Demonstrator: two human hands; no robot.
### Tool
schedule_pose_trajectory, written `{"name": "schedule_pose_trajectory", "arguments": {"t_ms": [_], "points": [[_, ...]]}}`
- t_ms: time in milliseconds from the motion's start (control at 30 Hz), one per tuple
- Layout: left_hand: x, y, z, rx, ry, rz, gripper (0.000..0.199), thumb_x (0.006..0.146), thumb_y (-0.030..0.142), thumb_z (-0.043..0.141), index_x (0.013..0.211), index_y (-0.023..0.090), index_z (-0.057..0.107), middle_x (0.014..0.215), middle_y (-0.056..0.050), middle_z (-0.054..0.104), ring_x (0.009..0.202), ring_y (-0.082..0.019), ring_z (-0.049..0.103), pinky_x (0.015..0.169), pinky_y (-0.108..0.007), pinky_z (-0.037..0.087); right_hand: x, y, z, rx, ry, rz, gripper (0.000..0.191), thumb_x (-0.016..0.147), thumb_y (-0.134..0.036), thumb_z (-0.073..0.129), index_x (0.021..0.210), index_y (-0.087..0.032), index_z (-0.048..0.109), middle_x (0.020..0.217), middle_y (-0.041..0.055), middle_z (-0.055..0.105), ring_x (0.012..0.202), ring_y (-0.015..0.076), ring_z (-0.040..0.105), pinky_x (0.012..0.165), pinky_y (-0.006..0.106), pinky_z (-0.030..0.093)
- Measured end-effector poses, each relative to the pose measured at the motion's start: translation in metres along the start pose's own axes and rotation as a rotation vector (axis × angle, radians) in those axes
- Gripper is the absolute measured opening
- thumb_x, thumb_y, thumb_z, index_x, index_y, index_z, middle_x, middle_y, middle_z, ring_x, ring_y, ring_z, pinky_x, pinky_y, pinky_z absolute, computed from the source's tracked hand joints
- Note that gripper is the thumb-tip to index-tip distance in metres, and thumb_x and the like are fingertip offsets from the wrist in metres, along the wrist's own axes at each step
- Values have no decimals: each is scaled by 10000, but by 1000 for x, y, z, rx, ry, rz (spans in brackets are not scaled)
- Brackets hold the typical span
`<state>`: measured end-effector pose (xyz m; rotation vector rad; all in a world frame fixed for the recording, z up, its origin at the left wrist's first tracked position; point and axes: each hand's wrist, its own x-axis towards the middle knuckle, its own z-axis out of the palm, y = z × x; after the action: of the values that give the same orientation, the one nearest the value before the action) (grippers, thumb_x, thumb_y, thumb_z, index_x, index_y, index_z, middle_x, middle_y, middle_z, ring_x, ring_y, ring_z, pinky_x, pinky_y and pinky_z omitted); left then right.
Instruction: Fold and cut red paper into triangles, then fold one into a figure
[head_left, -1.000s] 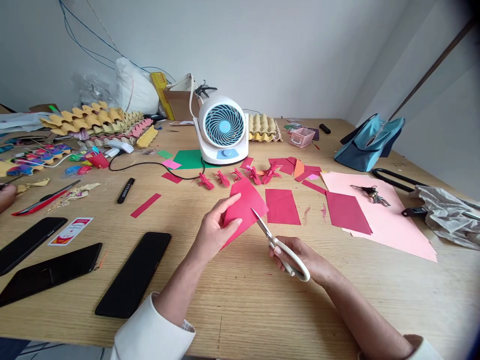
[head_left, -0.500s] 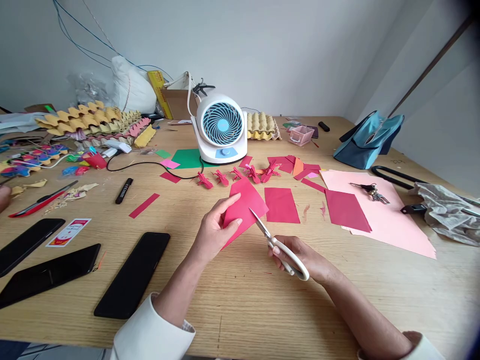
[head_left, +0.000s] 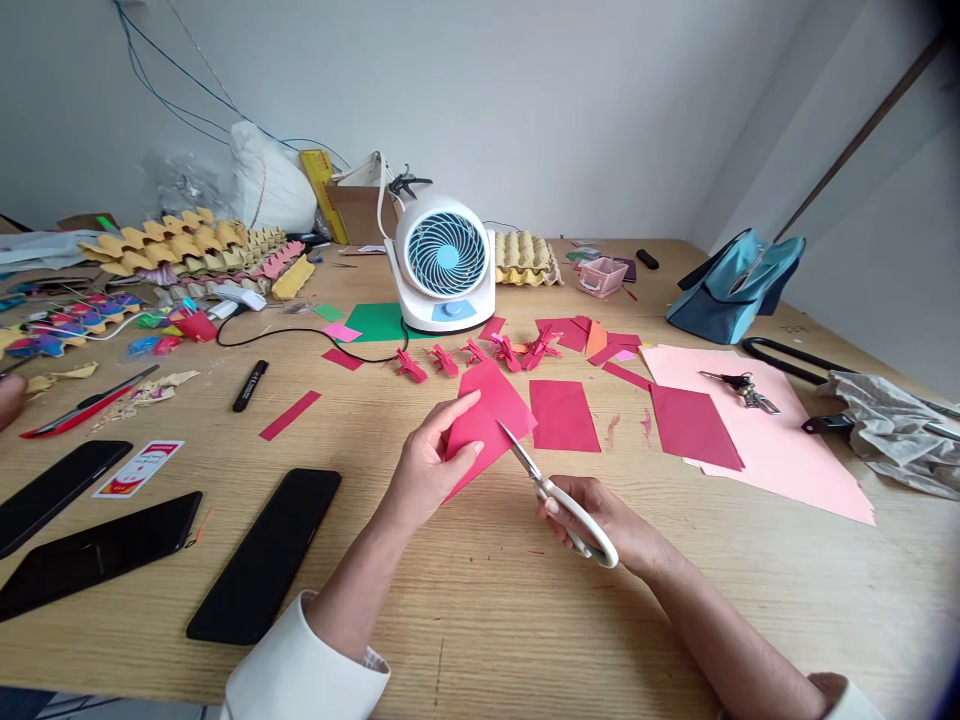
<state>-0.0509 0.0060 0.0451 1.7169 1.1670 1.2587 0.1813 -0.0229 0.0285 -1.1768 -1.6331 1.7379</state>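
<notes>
Between thumb and fingers, my left hand (head_left: 431, 458) pinches a piece of red paper (head_left: 491, 405), held up over the table. My right hand (head_left: 600, 520) grips white-handled scissors (head_left: 574, 515), whose blades lie against the paper's lower right side with the tip near its middle. Right of the held piece, a flat red paper rectangle (head_left: 565, 416) lies on the table. Several cut and folded red paper shapes (head_left: 507, 352) stand in a row behind. A larger dark red sheet (head_left: 696, 427) rests partly on pink paper (head_left: 795, 465).
A white fan (head_left: 445, 262) stands at the back centre. Several black phones (head_left: 266, 555) lie at the left, near a marker (head_left: 250, 386) and a red cutter (head_left: 82, 405). Egg trays (head_left: 180, 245) are stacked behind. Keys (head_left: 744, 388) and a blue bag (head_left: 735, 285) are at the right.
The view has shifted very slightly. Both hands, the red paper and the scissors keep almost the same position, with the blades still at the paper.
</notes>
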Motion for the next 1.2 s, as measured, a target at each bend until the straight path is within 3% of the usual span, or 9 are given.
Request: {"name": "schedule_pose_trajectory", "arguments": {"t_ms": [600,1200], "points": [[0,1,-1,-36,3,-40,537,827,195,606,1357,226,527,1390,-74,552,1288,-230,506,1073,-342,403,3,8,-1,16,46,-32,441,774,-580,660,673,-189,483,531,-42,493,462,77,386,459,234,275],[-2,1,5,-94,-27,-91,563,814,202,625,1366,202,514,1289,-91,607,1101,-220,612,955,-336,481,4,5,1,15,57,-19,481,743,-620,674,679,-178,494,542,-35,505,462,74,403,451,223,277]]}}
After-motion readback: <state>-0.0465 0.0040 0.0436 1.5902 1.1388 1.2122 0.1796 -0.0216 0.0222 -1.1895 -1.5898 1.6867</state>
